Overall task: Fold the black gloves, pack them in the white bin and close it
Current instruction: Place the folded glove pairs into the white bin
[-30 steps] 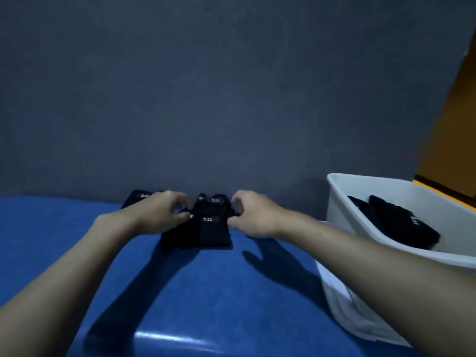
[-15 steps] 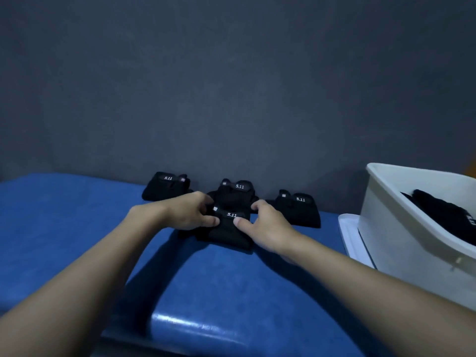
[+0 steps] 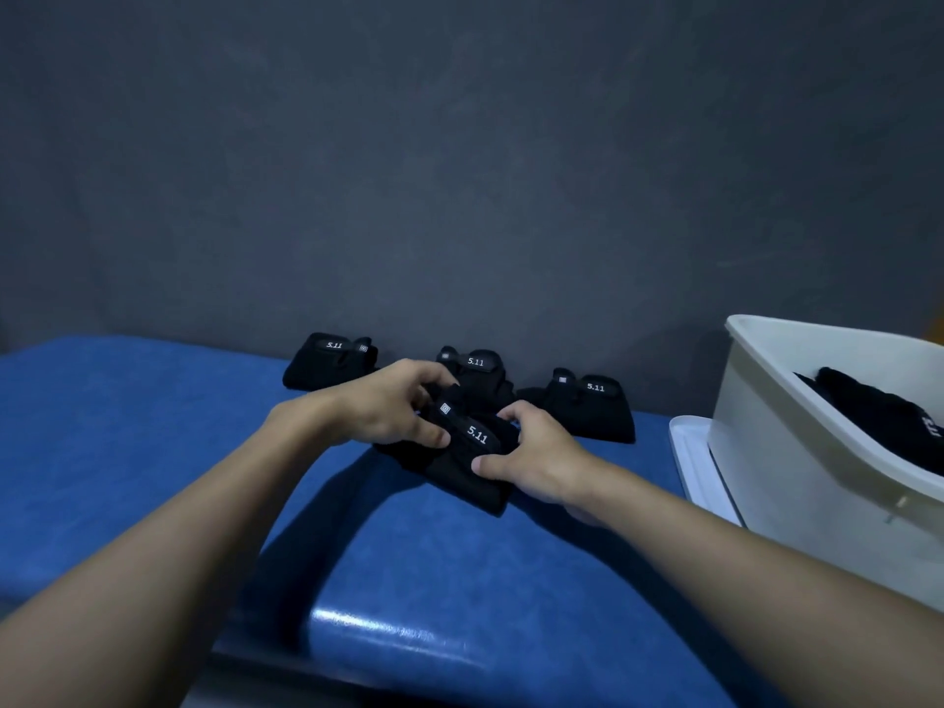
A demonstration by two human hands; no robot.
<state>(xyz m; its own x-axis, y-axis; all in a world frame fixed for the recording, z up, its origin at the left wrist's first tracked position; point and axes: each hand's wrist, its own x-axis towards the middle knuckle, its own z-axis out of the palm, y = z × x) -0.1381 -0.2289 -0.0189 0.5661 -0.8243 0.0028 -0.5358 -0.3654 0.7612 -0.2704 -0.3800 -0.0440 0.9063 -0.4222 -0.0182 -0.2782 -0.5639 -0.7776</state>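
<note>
Both hands are gripping one glove. The left hand is pinching its left side, thumb on top beside the white label. The right hand is curling its fingers over the far right edge, thumb pressing on top. The glove is lying between them on the blue mat. Its labelled strap is slanting from far left to near right and its body is trailing toward the near edge, so the long axis seems to be running diagonally, though black cloth against shadow is blurring the outline. Fingers are hiding its far end. Behind the hands, three folded gloves are sitting in a row by the grey wall, labels up: the left glove, the middle glove, partly covered by the left hand, and the end glove. To the right the bin is standing open, cut off by the frame and holding packed gloves, with the lid lying flat just beside it
</note>
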